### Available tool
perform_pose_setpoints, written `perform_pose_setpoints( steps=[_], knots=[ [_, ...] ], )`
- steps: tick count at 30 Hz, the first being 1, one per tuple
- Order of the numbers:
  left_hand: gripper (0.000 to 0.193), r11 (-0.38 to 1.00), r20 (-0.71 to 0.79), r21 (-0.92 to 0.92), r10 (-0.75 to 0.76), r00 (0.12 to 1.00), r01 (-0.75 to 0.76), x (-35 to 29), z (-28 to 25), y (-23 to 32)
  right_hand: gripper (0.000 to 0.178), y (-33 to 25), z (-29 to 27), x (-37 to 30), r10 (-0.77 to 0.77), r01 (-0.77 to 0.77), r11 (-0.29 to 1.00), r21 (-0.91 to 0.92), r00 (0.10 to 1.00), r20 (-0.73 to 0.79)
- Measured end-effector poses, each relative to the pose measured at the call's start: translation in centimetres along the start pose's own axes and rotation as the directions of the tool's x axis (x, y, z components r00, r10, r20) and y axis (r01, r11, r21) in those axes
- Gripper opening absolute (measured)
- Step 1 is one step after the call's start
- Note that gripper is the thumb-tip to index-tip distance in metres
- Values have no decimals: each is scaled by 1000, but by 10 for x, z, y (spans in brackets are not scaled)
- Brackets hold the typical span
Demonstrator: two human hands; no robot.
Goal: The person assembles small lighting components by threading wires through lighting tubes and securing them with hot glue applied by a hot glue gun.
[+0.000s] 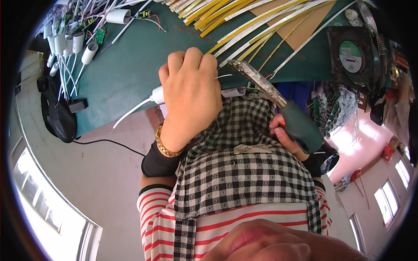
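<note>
My left hand (190, 89) is closed, back upward, over the green table's near edge. Out of its left side comes a white cylindrical housing (157, 95) with a white cable trailing left; the fingers' undersides are hidden. A thin white wire (224, 76) shows just right of the knuckles. My right hand (285, 134) grips a soldering iron (300, 126) by its dark green handle. The iron's stained metal shaft slants up and left, its tip end near the LED strips (244, 35). Below the wire, another white tubular piece (234, 92) is partly covered by my left hand.
More white housings (89, 53) with cables and a small green circuit board (100, 35) crowd the table's (143, 52) far left. A black fan (350, 56) stands at the right. Near the left edge lies a black object (58, 111) with a thin cord hanging down.
</note>
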State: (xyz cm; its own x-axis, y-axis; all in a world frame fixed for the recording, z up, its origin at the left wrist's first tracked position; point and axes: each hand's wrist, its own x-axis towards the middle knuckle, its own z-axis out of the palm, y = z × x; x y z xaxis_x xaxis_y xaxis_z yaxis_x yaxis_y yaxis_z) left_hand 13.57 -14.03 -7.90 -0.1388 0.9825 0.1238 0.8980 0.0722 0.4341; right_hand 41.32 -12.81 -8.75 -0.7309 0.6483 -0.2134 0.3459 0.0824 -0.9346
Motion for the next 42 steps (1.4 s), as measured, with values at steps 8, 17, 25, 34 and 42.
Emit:
perform_pose_setpoints(
  steps=[8,17,25,34,42],
  knots=[
    [13,1000,-33,11,11,999,-11,-1,3,-1,25,-16,7,6,97,-15,942,335,968,-230],
    [15,1000,-45,6,8,999,-8,-1,4,-1,19,-22,6,12,135,-89,955,281,980,-146],
    [12,999,-64,4,33,997,-32,-3,5,-4,16,-25,7,13,184,-131,944,301,971,-153],
    [16,999,22,13,32,999,-32,-2,-4,-2,17,-24,11,13,154,-84,938,336,970,-188],
    [14,999,6,17,37,999,-37,-1,-1,-3,16,-11,10,-1,203,-205,979,-3,971,-124]
  ],
)
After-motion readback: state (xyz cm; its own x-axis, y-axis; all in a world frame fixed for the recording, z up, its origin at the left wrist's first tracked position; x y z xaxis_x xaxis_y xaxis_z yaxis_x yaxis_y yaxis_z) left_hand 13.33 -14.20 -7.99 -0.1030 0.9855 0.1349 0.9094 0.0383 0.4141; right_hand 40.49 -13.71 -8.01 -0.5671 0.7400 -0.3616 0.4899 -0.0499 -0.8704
